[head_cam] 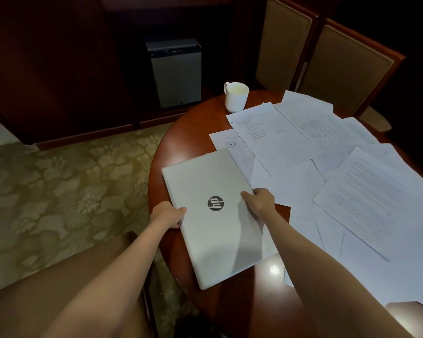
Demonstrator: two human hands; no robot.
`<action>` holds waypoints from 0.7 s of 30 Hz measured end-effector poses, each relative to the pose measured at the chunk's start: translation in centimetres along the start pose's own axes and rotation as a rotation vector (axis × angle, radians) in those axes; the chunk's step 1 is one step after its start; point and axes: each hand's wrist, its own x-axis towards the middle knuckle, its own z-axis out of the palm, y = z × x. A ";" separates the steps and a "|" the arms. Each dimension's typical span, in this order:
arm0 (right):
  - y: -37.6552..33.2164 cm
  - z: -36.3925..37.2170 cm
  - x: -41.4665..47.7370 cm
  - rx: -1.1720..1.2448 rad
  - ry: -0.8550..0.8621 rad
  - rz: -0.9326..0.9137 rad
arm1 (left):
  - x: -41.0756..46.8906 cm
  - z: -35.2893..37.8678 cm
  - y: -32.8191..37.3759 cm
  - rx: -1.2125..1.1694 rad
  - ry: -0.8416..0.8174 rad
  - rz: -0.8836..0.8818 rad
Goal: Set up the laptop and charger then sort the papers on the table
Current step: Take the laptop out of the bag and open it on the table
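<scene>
Silver closed laptop with a dark round logo [215, 215] lies flat on the round reddish-brown wooden bench [181, 142], near its left edge. Left hand [167, 214] grasps the laptop's left edge, thumb on the lid. Right hand [260, 201] grasps the right edge. Loose white printed papers [327, 162] spread overlapping to the right, one touching the laptop's far corner. White mug [236, 96] stands upright beyond them.

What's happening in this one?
A person holds a closed silver rectangular laptop at a round reddish-brown wooden table, left grip and right grip curled round its opposite edges. Loose white printed papers lie scattered unsorted to its right, a white ceramic mug at the far edge. No charger is in view.
</scene>
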 end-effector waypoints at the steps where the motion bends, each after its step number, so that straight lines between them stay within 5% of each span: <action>1: 0.0 -0.1 0.1 -0.002 -0.002 -0.003 | 0.0 0.1 0.1 0.018 0.000 0.000; 9: 0.3 0.6 0.8 0.057 0.052 0.028 | 0.8 -1.2 2.1 0.310 -0.082 -0.041; 14: 0.3 0.9 0.8 0.120 0.128 0.088 | -0.6 -0.9 4.9 0.976 0.045 0.145; 21: -1.4 0.6 1.6 0.161 0.234 0.069 | 0.5 -0.1 9.7 1.066 0.040 0.434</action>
